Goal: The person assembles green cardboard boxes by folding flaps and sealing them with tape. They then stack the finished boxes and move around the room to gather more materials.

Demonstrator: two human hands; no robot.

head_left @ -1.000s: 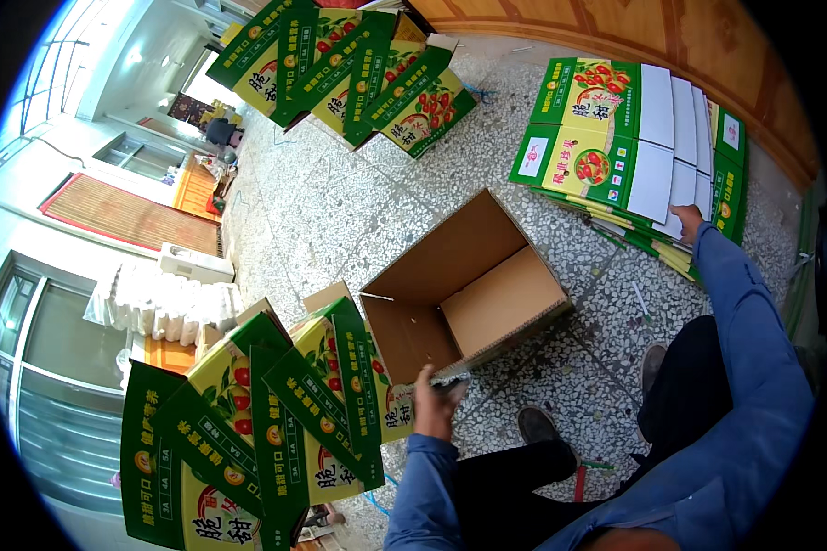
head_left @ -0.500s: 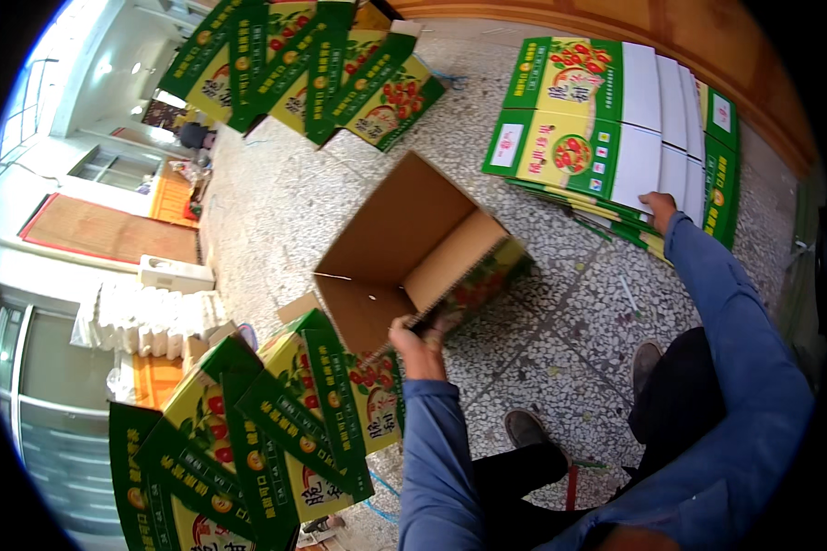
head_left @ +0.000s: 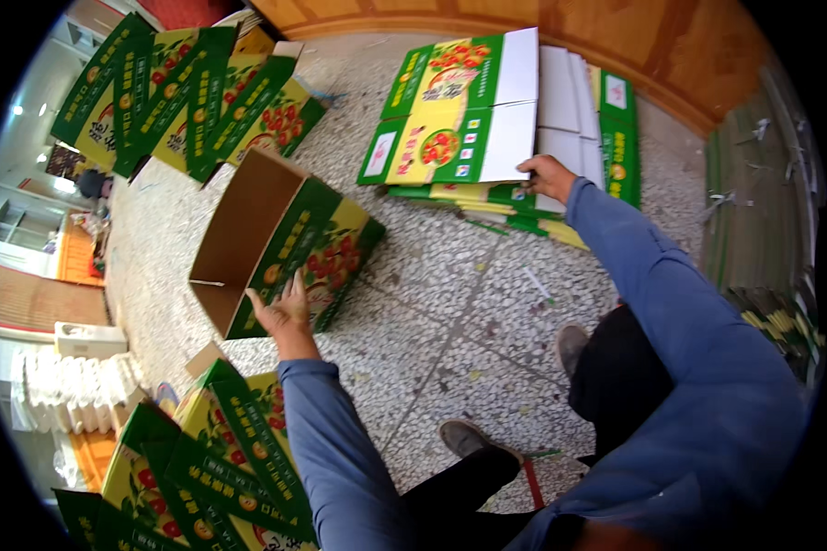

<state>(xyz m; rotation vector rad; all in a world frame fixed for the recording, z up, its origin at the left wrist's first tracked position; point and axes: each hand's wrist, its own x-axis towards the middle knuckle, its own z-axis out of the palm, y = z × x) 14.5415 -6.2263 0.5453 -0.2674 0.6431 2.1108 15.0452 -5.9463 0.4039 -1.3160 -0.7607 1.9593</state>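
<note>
My right hand [head_left: 549,177] grips the near right corner of a flat, folded cardboard carton [head_left: 429,147], green and yellow with a fruit print and a white panel. That carton sits askew over a stack of similar flat cartons [head_left: 618,142], partly hiding it. To the left, an opened-out carton [head_left: 332,254] stands on the floor with its brown inside showing and its printed side toward me. Against that side rests my left hand [head_left: 285,312], thumb and fingers spread; whether it bears any weight I cannot tell.
Set-up printed cartons lean in rows at the far left [head_left: 184,101] and near left [head_left: 211,459]. A wooden panel [head_left: 606,46] borders the back. Bundled flat cardboard [head_left: 753,220] stands at the right. My shoes [head_left: 464,438] are on the speckled floor [head_left: 413,312].
My view has shifted right. The top flat carton has come up and left off its stack in my right hand. My left hand has released the open carton's edge, and its printed side now shows.
</note>
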